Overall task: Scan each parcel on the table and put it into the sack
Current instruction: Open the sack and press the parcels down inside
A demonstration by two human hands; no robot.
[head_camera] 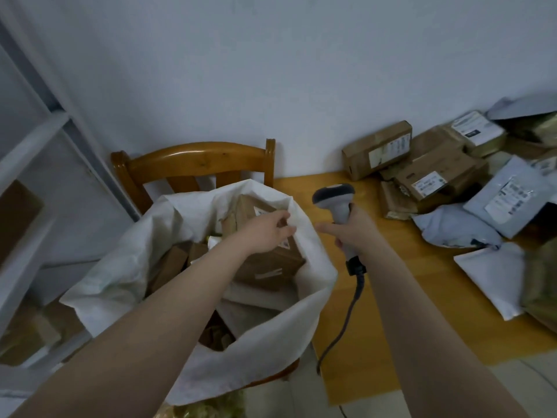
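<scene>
The white sack [271,336] stands open on a wooden chair [193,158], whose curved backrest rises behind it. Inside the sack, a brown cardboard box [271,263] with a pale label lies tilted on top of other brown parcels deeper down. The left hand [266,233] hangs over the sack's mouth, just above that box. Its fingers are loosely curled and seem to have let go, with nothing in them, though blur hides whether the fingertips brush the sack's far rim.

Just to the right of the sack, the right hand [352,230] is wrapped firmly round the handle of a grey and white barcode scanner [334,197]. The scanner's head points up and away from the person. Its dark cable [343,321] drops from the handle's base past the sack's right side.

The wooden table [376,297] begins at the sack's right edge. Well to the right of the sack, the unpacked parcels are heaped against the wall: brown labelled boxes [434,176], a grey mailer [509,203], a pale crumpled mailer [452,224] and a white mailer [494,276]. A white shelf frame [45,146] stands left of the sack
</scene>
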